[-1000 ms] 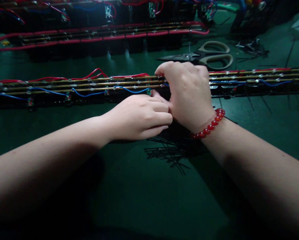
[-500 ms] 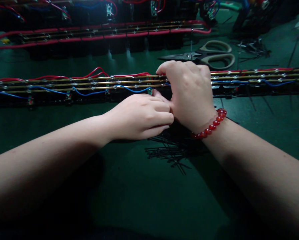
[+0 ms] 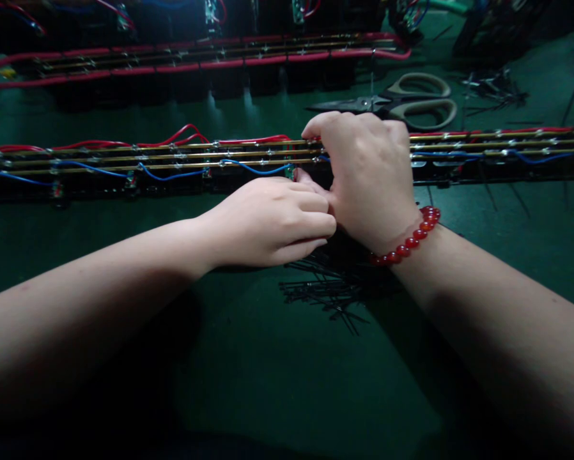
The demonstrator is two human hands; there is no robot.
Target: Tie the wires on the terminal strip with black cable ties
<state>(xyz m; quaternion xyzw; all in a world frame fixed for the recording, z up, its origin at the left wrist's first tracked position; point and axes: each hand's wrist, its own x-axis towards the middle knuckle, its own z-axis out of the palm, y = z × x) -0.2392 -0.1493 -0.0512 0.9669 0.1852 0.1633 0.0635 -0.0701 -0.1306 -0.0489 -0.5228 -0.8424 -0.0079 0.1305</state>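
Note:
A long black strip assembly (image 3: 181,176) with brass rails and red and blue wires runs across the green table. My right hand (image 3: 366,176), with a red bead bracelet on the wrist, is curled over the strip at its middle, fingers pressed on the rails. My left hand (image 3: 272,220) is closed in a loose fist just in front of the strip, its thumb tip against the right hand's thumb. What the fingers pinch between them is hidden. A heap of thin black cable ties (image 3: 330,287) lies under both wrists.
Scissors with beige handles (image 3: 402,102) lie just behind the strip. A second wired strip with red cable (image 3: 195,61) runs along the back. More black ties (image 3: 493,86) are scattered at the back right. The table is covered by a green mat (image 3: 291,383).
Both hands stay in place on the strip; the view has shifted slightly, so everything sits a little lower and to the right.

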